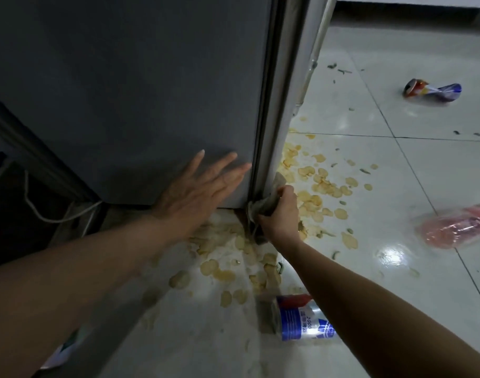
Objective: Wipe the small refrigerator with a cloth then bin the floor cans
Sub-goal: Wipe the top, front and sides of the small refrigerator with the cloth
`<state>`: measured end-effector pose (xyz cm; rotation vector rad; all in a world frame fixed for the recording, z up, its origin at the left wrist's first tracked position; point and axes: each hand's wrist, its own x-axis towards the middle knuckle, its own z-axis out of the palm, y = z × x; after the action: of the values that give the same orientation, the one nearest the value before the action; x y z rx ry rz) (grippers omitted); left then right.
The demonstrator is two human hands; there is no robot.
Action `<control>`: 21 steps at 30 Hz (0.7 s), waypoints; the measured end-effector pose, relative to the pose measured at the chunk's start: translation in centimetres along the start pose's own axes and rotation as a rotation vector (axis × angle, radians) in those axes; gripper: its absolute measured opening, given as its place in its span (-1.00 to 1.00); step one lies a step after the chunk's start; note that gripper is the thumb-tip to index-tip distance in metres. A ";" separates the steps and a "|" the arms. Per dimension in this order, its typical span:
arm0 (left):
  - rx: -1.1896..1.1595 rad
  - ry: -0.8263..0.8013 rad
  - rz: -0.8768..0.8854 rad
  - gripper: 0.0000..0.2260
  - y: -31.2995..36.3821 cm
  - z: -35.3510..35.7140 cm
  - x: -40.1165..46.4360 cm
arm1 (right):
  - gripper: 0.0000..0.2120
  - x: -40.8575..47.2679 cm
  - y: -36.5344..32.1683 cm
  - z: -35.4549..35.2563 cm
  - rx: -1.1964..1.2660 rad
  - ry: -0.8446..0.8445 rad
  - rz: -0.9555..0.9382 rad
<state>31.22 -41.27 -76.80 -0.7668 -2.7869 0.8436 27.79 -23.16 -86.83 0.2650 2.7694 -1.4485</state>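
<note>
item 1, small refrigerator (129,85): dark grey side panel fills the upper left of my view; its lighter door edge runs down to the floor at the front corner.

item 2, my left hand (198,186): laid flat against the lower side panel, fingers straight and spread, holding nothing.

item 3, my right hand (281,211): fingers curled round the cloth (263,207), a bunched grey-beige rag pressed to the bottom front corner of the refrigerator, at the door seam just above the floor.

item 4, blue can (301,319): blue and white with a red band, lying on its side on the tiled floor (397,296) near my right forearm, well below the refrigerator corner.

item 5, crushed can (432,90): red, white and blue, dented, lying on the tiles far right, well apart from the refrigerator.

item 6, potato chips (312,184): pale yellow pieces scattered across the tiles around the refrigerator's corner, on both sides of my right hand, some touching the base.

item 7, pink wrapper (457,227): clear and pink plastic lying at the right edge, blurred.

item 8, white cord (50,214): loops down behind the refrigerator at left.

item 9, green scraps (339,69): small bits dotted over the far tiles.
</note>
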 end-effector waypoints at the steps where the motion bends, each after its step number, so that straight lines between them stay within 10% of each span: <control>1: 0.005 0.002 -0.007 -0.39 -0.1 0.1 0.1 | -0.50 0.2 0.1 0.2 -0.011 0.008 -0.018; 9: 0.113 -0.037 -0.015 -0.35 -0.4 0.0 -0.2 | -0.29 0.9 0.3 1.4 -0.118 0.020 -0.130; 21: -0.015 -0.022 -0.021 -0.45 -1.2 -2.3 -0.2 | -0.58 0.2 -4.0 -2.5 -0.060 0.155 -0.261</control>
<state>31.48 -41.12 -74.17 -0.7341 -2.8179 0.8337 27.13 -23.36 -82.18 0.0146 3.0643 -1.4466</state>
